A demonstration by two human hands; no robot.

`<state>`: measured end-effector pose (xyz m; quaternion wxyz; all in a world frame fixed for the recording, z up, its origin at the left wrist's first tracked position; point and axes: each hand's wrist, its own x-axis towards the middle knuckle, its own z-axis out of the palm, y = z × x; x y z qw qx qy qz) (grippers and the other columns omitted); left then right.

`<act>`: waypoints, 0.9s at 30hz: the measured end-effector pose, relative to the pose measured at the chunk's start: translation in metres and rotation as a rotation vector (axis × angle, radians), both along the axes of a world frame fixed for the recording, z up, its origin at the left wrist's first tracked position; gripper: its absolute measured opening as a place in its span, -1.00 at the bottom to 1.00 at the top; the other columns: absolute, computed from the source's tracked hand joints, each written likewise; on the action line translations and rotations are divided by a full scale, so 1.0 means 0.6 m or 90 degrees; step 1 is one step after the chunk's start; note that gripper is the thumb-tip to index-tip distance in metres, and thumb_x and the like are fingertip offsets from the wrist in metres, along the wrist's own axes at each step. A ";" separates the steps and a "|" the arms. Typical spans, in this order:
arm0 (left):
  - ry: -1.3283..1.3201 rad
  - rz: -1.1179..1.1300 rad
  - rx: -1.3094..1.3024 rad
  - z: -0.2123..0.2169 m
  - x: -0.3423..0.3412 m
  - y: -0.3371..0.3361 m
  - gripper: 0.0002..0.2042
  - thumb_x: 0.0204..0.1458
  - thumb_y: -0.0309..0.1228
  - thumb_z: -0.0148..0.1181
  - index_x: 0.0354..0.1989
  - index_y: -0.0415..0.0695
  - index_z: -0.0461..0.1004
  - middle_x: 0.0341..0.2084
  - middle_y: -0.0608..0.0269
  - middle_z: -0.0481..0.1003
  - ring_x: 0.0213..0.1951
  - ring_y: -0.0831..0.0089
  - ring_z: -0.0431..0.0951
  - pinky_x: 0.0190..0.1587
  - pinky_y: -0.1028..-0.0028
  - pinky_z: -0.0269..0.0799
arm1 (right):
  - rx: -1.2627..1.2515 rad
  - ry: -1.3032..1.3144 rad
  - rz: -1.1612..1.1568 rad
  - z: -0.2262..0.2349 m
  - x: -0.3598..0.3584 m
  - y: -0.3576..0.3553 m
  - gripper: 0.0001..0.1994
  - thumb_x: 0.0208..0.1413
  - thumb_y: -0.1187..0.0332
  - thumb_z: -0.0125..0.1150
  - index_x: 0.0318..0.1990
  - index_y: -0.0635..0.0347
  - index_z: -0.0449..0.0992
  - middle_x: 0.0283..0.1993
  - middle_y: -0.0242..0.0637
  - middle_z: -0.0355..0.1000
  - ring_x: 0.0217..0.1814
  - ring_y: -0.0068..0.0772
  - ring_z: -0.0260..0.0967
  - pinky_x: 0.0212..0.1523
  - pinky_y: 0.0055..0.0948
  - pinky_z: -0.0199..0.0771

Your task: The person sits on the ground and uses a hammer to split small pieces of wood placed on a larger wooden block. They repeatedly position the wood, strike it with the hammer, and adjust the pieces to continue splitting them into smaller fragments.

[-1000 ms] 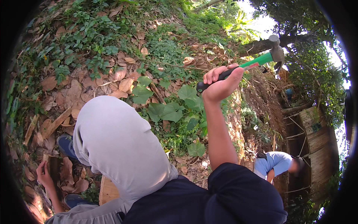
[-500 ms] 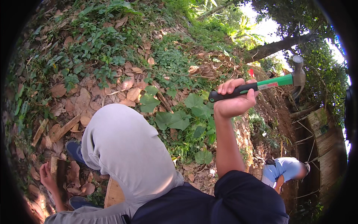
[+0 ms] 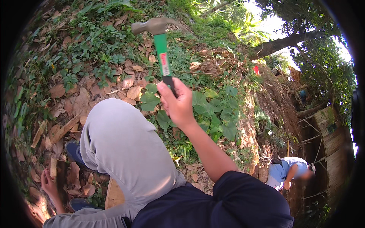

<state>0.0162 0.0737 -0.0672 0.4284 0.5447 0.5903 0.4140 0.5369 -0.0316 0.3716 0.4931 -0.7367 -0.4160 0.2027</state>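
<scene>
Leaf-littered ground point(image 3: 81, 100) and green plants point(image 3: 95, 60) form the background. Right hand point(image 3: 178, 104) closed round the handle of a raised hammer point(image 3: 161, 45); left hand point(image 3: 49, 185) near a wood piece point(image 3: 53, 167), grip unclear.

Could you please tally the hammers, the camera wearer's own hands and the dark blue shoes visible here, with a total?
Hammer: 1
Hands: 2 (left hand, right hand)
Dark blue shoes: 2 (upper shoe, lower shoe)
Total: 5
</scene>
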 end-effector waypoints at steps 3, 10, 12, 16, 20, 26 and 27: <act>0.099 0.005 0.101 0.020 -0.014 0.003 -0.71 0.39 -0.31 0.13 0.07 -0.26 0.60 -0.19 0.27 0.62 -0.30 0.64 0.47 -0.32 0.55 0.43 | -0.104 -0.018 0.022 -0.059 -0.025 0.012 -0.77 0.28 0.23 0.34 -0.19 0.22 0.54 -0.48 -0.64 0.27 -0.46 -0.79 0.09 -0.46 -0.58 0.10; -0.033 0.065 0.056 -0.086 -0.155 0.009 -0.68 0.40 -0.26 0.11 0.15 -0.19 0.56 -0.06 0.24 0.65 -0.27 0.65 0.55 -0.33 0.64 0.43 | -0.087 -0.028 0.094 -0.053 -0.055 0.012 -0.75 0.25 0.22 0.37 -0.16 0.24 0.55 -0.46 -0.59 0.30 -0.43 -0.76 0.11 -0.44 -0.57 0.12; -0.034 0.075 0.049 -0.065 -0.171 -0.022 -0.68 0.39 -0.25 0.12 0.15 -0.19 0.56 -0.06 0.24 0.65 -0.28 0.65 0.54 -0.33 0.65 0.43 | -0.127 -0.034 0.069 -0.027 -0.066 0.005 -0.76 0.25 0.24 0.38 -0.17 0.24 0.54 -0.44 -0.54 0.34 -0.41 -0.74 0.15 -0.41 -0.55 0.20; -0.050 0.067 0.028 -0.042 -0.178 -0.055 -0.68 0.39 -0.25 0.13 0.15 -0.18 0.56 -0.06 0.24 0.65 -0.29 0.65 0.54 -0.34 0.65 0.42 | -0.080 0.024 0.010 -0.016 -0.085 -0.012 -0.74 0.24 0.21 0.36 -0.15 0.22 0.52 -0.41 -0.50 0.42 -0.39 -0.73 0.24 -0.37 -0.51 0.29; -0.060 0.061 0.014 -0.021 -0.181 -0.078 -0.68 0.38 -0.24 0.14 0.15 -0.17 0.56 -0.06 0.25 0.65 -0.30 0.66 0.54 -0.35 0.65 0.41 | -0.081 -0.073 -0.030 -0.009 -0.116 0.006 -0.74 0.26 0.19 0.26 -0.12 0.21 0.51 -0.47 -0.31 0.48 -0.48 -0.50 0.39 -0.41 -0.37 0.34; -0.083 0.034 -0.007 0.006 -0.163 -0.090 -0.68 0.37 -0.24 0.15 0.15 -0.16 0.57 -0.06 0.25 0.65 -0.32 0.66 0.54 -0.37 0.65 0.40 | -0.174 -0.173 -0.032 0.012 -0.121 0.017 -0.72 0.29 0.15 0.12 -0.10 0.20 0.49 -0.54 -0.03 0.49 -0.50 0.03 0.51 -0.43 -0.10 0.38; -0.088 0.030 -0.007 0.011 -0.161 -0.089 -0.68 0.37 -0.24 0.15 0.15 -0.16 0.57 -0.06 0.25 0.65 -0.32 0.66 0.54 -0.37 0.65 0.40 | -0.155 -0.155 -0.042 0.006 -0.121 0.014 -0.74 0.31 0.16 0.14 -0.13 0.20 0.51 -0.53 -0.18 0.44 -0.54 -0.29 0.36 -0.44 -0.27 0.30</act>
